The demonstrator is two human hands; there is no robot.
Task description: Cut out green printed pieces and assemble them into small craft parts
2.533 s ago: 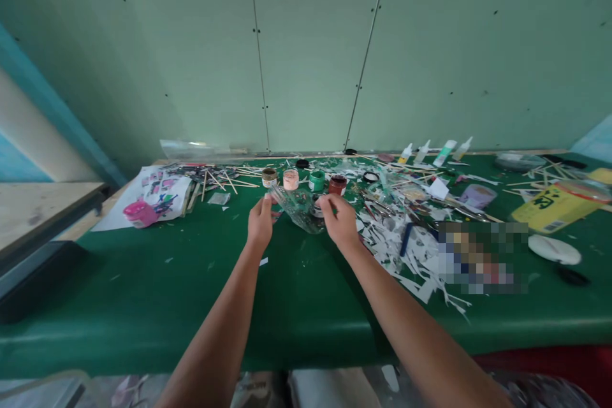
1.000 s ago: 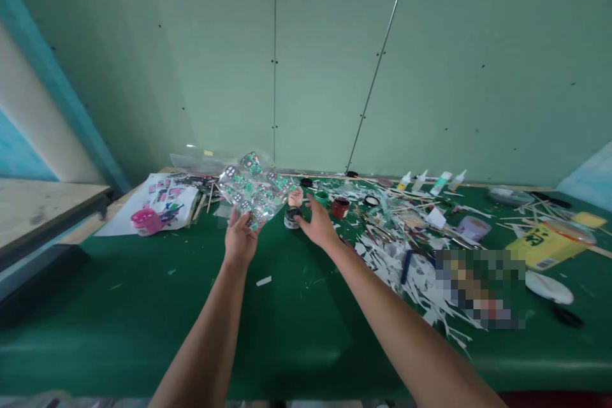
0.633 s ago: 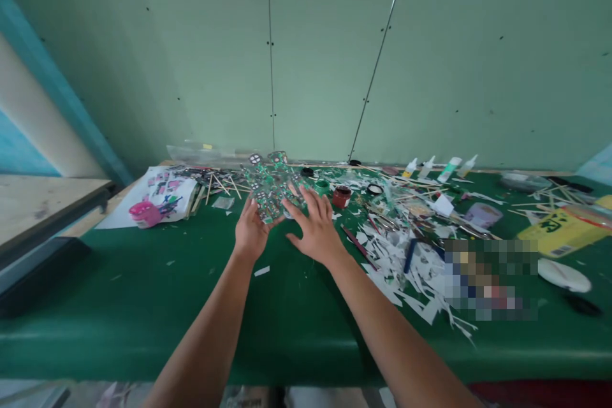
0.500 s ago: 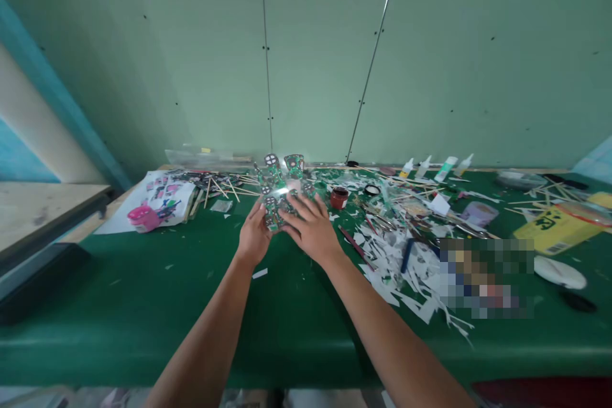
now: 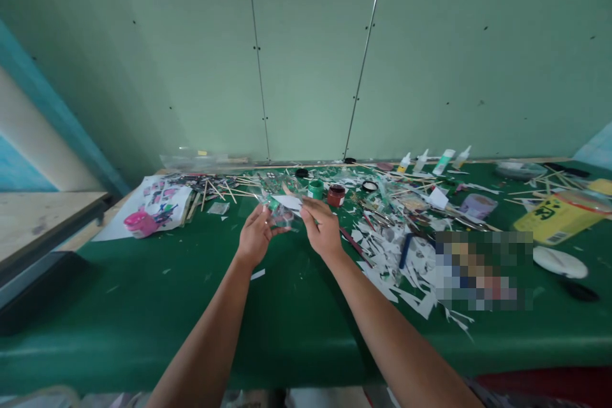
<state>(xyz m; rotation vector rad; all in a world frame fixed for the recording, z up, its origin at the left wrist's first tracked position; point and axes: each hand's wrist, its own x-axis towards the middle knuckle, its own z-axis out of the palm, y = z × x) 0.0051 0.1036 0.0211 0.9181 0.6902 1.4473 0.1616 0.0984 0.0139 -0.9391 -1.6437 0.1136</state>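
Sticker sheet [image 5: 283, 210], clear plastic with small green-and-white prints, glinting, pinched between left hand [image 5: 254, 237] and right hand [image 5: 321, 228] above green table [image 5: 143, 293].

Your left hand [image 5: 253, 239] and right hand [image 5: 321, 228] sit mid-tabletop [image 5: 143, 293], the plastic sheet [image 5: 283, 210] between them. Paint jars [image 5: 326, 191] are just behind, paper scraps [image 5: 396, 255] to your right, glue bottles [image 5: 433, 158] along the back wall.
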